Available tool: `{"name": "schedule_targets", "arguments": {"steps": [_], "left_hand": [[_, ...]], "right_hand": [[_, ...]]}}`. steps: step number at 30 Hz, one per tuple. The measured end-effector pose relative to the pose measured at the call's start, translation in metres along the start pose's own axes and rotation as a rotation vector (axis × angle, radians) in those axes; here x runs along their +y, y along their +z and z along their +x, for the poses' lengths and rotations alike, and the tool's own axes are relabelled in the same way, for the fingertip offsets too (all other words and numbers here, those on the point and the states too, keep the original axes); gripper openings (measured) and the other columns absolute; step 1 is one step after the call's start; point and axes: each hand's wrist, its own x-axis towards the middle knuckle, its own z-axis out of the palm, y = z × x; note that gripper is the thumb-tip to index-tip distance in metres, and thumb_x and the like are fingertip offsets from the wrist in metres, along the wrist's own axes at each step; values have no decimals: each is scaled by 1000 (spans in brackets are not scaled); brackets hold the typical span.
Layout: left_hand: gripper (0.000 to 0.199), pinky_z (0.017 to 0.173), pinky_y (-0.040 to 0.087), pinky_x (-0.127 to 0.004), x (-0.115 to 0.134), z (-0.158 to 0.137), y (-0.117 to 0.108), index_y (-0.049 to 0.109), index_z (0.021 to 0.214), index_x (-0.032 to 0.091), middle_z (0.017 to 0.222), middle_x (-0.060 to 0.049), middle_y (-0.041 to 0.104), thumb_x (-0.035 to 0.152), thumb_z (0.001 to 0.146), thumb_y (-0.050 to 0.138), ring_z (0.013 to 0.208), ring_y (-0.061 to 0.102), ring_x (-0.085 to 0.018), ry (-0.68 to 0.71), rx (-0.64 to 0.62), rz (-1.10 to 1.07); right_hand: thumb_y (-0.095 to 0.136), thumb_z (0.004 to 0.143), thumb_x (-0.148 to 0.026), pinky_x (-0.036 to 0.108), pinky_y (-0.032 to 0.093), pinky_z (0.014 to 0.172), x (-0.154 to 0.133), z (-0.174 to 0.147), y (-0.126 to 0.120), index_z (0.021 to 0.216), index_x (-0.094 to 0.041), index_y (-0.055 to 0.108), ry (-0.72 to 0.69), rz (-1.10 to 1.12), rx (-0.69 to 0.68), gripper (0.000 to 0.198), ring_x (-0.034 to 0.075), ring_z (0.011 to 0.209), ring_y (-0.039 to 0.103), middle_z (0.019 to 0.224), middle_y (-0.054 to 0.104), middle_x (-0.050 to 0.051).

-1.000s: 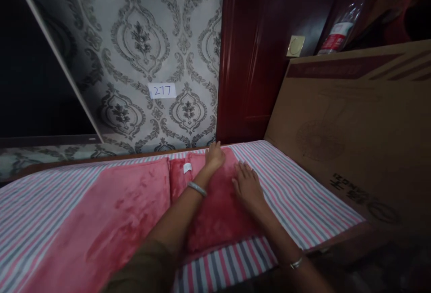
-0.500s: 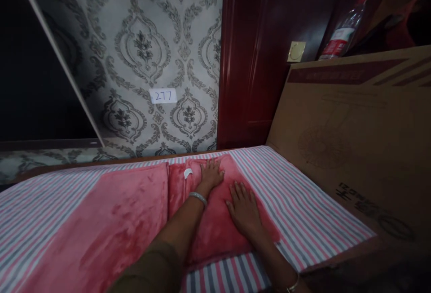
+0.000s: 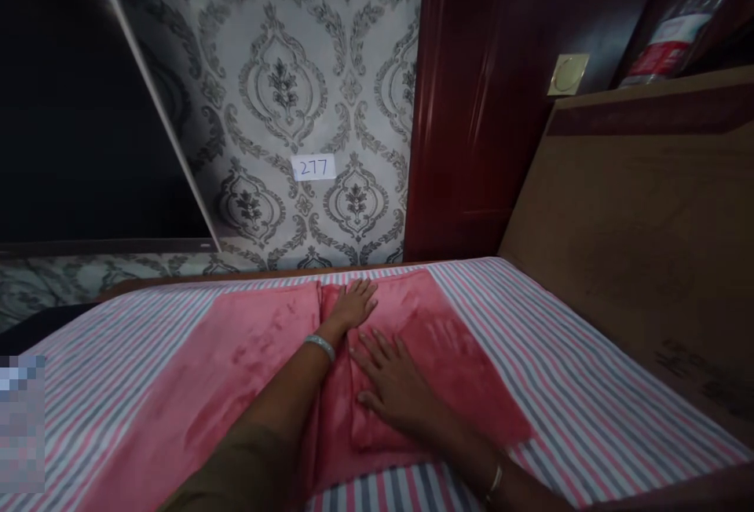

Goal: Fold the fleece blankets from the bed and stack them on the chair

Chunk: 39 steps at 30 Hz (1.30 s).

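A fuzzy pink blanket lies spread over a striped cloth, with its right part folded over in a flat layer. My left hand rests flat near the far edge of that folded part, fingers stretched out, by the seam between the two sections. Closer to me, my right hand presses on the folded layer with its fingers spread. Neither hand grips the fabric. The white tag on the blanket is hidden from view.
Pink, white and grey striped cloth covers the surface. A large cardboard box stands on the right, with a plastic bottle above it. Behind are patterned wallpaper with a paper label, a dark red panel and a dark screen.
My right hand has slid left across the folded blanket, close to my left hand. My left hand now covers where the white tag showed. The view has turned left.
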Motion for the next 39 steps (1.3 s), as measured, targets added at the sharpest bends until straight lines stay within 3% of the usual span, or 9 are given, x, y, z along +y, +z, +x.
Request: {"name": "schedule_targets", "arguments": {"steps": [3,8,16,21,25,28,31,35,39], "left_hand": [[56,121,20,-55,-5,5,11,34,155,23,165,-9,27,39,102,30,153,20,-28,-11,-8,-8],[59,122,17,-54,-4,9,12,30,157,21,166,-11,24,41,101,30,153,18,-28,-30,-49,-15],[58,120,19,-59,8,3,-34,41,151,27,165,-10,26,51,98,37,151,26,-29,-67,-122,-15],[56,123,13,-52,-19,-62,-73,34,154,26,165,-7,26,41,100,37,153,20,-22,-153,-21,18],[57,120,19,-60,-51,-140,-87,34,154,16,162,-18,28,32,100,36,152,23,-28,-368,29,68],[58,119,20,-61,-50,-194,-71,35,154,16,163,-18,27,35,100,38,152,21,-30,-439,79,125],[58,119,18,-64,-29,-231,-37,38,154,23,164,-14,27,39,99,41,152,20,-33,-378,125,164],[57,118,19,-66,-5,-251,1,38,154,24,162,-13,31,39,99,41,151,24,-35,-336,124,175],[57,118,20,-66,-4,-252,6,39,154,23,162,-13,31,40,99,40,150,25,-36,-326,146,159]], "right_hand": [[45,99,-58,61,5,120,4,-4,17,161,-34,13,-3,-20,43,74,31,153,5,167,7,6],[45,100,-57,58,8,121,7,-7,17,161,-35,15,-8,-28,74,71,29,153,8,166,13,6],[50,99,-48,60,16,118,1,-5,15,157,-29,31,21,-112,46,65,32,151,16,164,21,8],[47,100,-48,59,16,119,0,-5,14,156,-27,34,7,-127,64,61,31,151,16,164,23,8],[45,101,-51,57,15,120,2,-7,17,157,-28,33,8,-116,87,61,30,151,17,163,25,7],[44,101,-51,57,16,120,4,-7,19,157,-27,33,5,-125,89,62,30,151,16,164,22,8],[44,101,-51,57,18,119,4,-6,20,156,-27,34,0,-146,81,61,30,151,17,164,23,8],[42,102,-50,58,18,119,4,-7,20,156,-27,34,4,-145,72,60,30,151,17,163,25,9],[45,100,-51,59,17,119,5,-5,15,154,-26,38,16,-88,76,60,31,150,22,162,28,10]]}}
